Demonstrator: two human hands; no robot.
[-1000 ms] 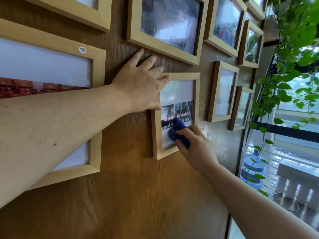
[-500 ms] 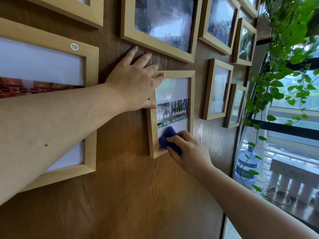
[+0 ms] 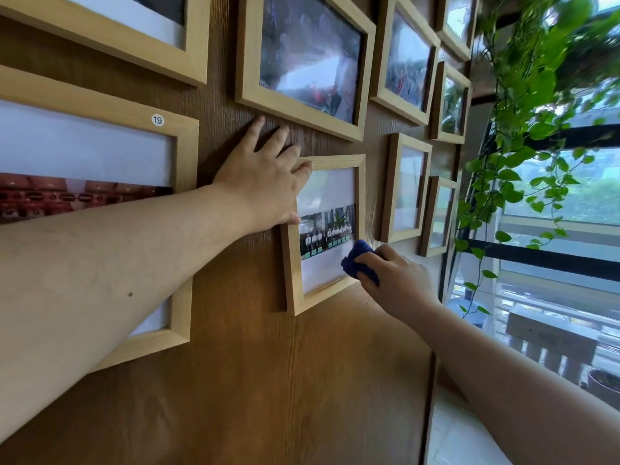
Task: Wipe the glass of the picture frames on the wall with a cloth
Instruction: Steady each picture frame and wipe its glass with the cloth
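A small light-wood picture frame (image 3: 291,273) with a group photo behind its glass hangs on the brown wooden wall (image 3: 255,380). My left hand (image 3: 265,182) lies flat on the wall and on the frame's upper left corner, fingers spread. My right hand (image 3: 396,280) presses a folded blue cloth (image 3: 358,260) against the glass at the frame's lower right corner. The cloth hides that corner of the frame.
Several more light-wood frames hang around it: a large one marked 19 (image 3: 183,156) at the left, a wide one (image 3: 302,112) above, narrow ones (image 3: 391,186) to the right. A trailing green plant (image 3: 510,182) hangs by the window (image 3: 563,263) on the right.
My right hand has slid the blue cloth from the lower left of the glass across to the lower right corner. My left hand has stayed on the frame's top corner.
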